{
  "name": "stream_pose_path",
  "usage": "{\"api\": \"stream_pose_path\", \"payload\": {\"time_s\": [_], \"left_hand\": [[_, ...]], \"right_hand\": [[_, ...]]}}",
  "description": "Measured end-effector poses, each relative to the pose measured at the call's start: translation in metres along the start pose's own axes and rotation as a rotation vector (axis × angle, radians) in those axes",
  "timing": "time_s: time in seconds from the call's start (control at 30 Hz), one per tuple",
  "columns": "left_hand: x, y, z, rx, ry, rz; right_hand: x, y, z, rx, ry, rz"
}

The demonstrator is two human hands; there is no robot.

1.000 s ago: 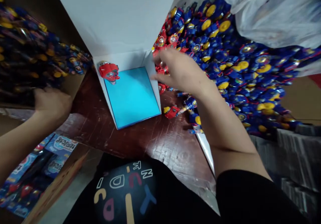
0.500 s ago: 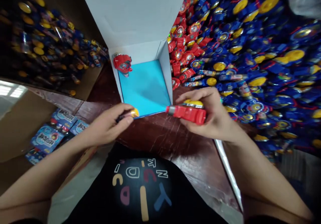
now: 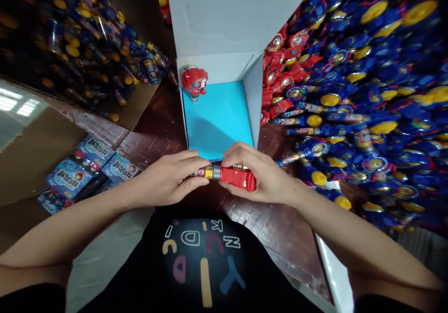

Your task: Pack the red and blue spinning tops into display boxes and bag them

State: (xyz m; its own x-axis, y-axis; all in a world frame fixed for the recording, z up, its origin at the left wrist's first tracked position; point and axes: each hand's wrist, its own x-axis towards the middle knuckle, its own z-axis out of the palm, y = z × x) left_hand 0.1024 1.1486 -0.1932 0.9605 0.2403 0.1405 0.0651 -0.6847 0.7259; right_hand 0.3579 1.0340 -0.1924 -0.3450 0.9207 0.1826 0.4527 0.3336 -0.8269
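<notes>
My right hand (image 3: 255,173) is closed round a red plastic toy (image 3: 240,178) with a short grey neck that points left. Between the thumb and fingers of my left hand (image 3: 171,175) is a small printed tube (image 3: 206,172) with a yellow end. The tube's yellow end meets the toy's grey neck; whether they are joined I cannot tell. Just beyond my hands stands an open white box (image 3: 261,103) with a bright blue floor (image 3: 220,117). Another red toy (image 3: 194,81) rests in its far left corner.
To the left, a cardboard carton (image 3: 147,103) holds many printed tubes with yellow caps. Red toys (image 3: 280,81) and a large heap of blue and yellow toys (image 3: 374,131) lie on the right. Blue printed packs (image 3: 72,177) sit in another carton at lower left.
My hands have come together in front of the white box. The red toy has moved left and the tube right, so that their ends now meet. The view has shifted somewhat.
</notes>
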Motion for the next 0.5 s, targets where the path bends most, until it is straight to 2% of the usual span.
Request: {"api": "stream_pose_path", "payload": {"time_s": [0.07,0.13,0.17,0.23,0.3,0.4,0.47,0.5], "left_hand": [[-0.002,-0.008,0.004,0.215,0.092,0.116],[-0.003,-0.017,0.005,0.448,0.163,0.302],[-0.003,-0.022,0.003,0.533,0.186,0.388],[-0.005,-0.030,0.000,0.610,0.234,0.458],[-0.006,-0.038,-0.001,0.582,0.362,0.357],[-0.008,-0.051,0.013,0.433,0.595,0.006],[-0.006,-0.061,0.034,0.362,0.606,-0.191],[-0.004,-0.066,0.046,0.353,0.576,-0.261]], "right_hand": [[0.002,0.003,0.011,0.260,-0.004,0.275],[0.006,0.006,0.017,0.642,-0.109,0.600],[0.009,0.006,0.017,0.811,-0.162,0.719],[0.015,0.003,0.008,0.962,-0.183,0.822],[0.023,-0.001,-0.010,0.833,-0.081,0.756],[0.042,-0.001,-0.041,0.253,0.116,0.452],[0.062,0.004,-0.054,-0.197,0.124,0.258],[0.074,0.007,-0.057,-0.388,0.074,0.214]]}}
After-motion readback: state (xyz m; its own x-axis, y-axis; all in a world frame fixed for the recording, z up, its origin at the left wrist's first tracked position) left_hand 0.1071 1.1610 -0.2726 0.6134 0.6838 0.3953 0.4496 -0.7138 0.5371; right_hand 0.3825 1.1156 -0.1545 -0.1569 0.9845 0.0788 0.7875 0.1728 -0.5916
